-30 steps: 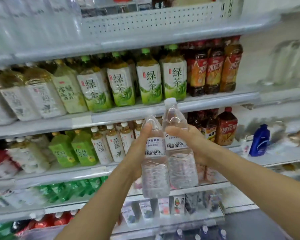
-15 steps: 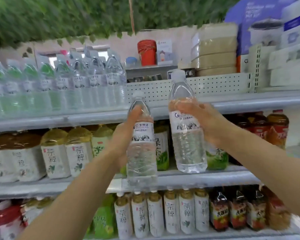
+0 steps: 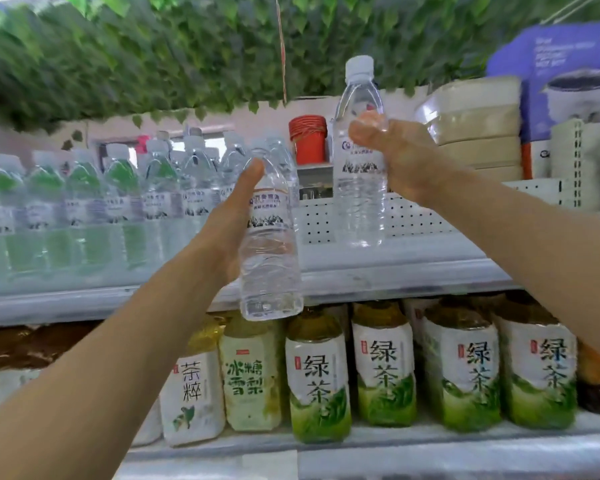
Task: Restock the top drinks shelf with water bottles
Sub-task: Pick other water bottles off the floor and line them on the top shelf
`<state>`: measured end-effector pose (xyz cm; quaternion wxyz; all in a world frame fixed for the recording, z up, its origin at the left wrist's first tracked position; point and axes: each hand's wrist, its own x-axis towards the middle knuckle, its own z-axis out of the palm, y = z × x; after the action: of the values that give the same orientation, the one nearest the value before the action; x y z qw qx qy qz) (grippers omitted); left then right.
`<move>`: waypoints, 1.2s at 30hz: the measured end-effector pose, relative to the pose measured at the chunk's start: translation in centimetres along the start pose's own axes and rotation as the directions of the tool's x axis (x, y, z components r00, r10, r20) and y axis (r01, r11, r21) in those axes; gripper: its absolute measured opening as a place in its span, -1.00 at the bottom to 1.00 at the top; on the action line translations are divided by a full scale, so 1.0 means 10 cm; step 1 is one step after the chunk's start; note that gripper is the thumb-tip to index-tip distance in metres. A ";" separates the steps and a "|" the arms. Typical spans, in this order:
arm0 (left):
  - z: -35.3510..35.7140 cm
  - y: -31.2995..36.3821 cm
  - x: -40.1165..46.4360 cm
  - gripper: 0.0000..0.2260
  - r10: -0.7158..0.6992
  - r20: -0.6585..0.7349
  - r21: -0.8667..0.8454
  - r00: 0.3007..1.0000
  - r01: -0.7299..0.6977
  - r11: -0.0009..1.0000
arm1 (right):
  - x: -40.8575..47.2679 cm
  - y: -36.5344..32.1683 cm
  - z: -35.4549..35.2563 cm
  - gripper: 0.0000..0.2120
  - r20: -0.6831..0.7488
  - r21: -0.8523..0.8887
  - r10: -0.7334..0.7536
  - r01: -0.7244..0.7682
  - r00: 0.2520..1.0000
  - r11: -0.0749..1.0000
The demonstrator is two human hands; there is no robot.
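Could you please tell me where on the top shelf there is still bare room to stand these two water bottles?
The free patch is the bare white top shelf right of the row of clear plastic water bottles, in front of the perforated white back panel. The right hand holds its clear bottle over it; the left hand holds another lower. Left of there is crowded.

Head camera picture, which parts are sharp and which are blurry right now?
In the head view, the green tea bottles on the lower shelf read sharp; the row of water bottles at left is smeared, the hanging leaves streak with motion, and the right hand on its raised bottle looks soft.
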<state>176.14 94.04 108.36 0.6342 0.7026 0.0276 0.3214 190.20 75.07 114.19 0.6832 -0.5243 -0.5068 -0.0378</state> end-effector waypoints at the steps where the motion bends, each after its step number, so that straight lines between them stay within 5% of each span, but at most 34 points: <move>1: -0.02 0.01 0.05 -0.40 -0.004 0.006 -0.005 1.000 0.004 1.000 | 0.05 0.06 0.01 -0.62 -0.001 -0.023 0.004 -0.004 1.000 1.000; 6: -0.07 -0.04 0.26 -0.31 -0.016 -0.031 -0.031 0.999 0.015 0.999 | 0.20 0.43 0.02 -0.76 0.038 -0.148 0.088 -0.081 0.995 0.986; 10: -0.05 -0.11 0.35 -0.15 -0.111 0.005 -0.070 0.994 0.112 0.991 | 0.23 0.55 0.00 -0.54 0.070 -0.142 0.162 -0.151 0.984 0.978; 15: -0.08 -0.19 0.41 -0.34 -0.143 0.029 -0.107 0.989 0.146 0.983 | 0.17 0.58 -0.07 -0.54 0.049 -0.433 0.199 -0.158 0.979 0.887; 18: -0.12 -0.24 0.42 -0.13 -0.157 0.019 -0.099 0.987 0.158 0.982 | 0.07 0.70 -0.05 -0.41 -0.059 -0.563 0.286 -0.268 0.957 0.782; 24: -0.12 -0.24 0.42 -0.09 -0.145 -0.014 -0.113 0.989 0.142 0.983 | 0.16 0.82 0.01 -0.68 -0.075 -0.555 0.295 -0.285 0.953 0.782; 36: -0.13 -0.28 0.43 -0.20 -0.130 -0.040 -0.066 0.991 0.127 0.990 | 0.57 1.20 0.21 -0.58 -0.109 -0.553 0.365 -0.361 0.925 0.751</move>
<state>179.97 97.68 107.60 0.6747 0.6717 0.0765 0.2961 198.57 84.79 110.09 0.4906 -0.7904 -0.3634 -0.0506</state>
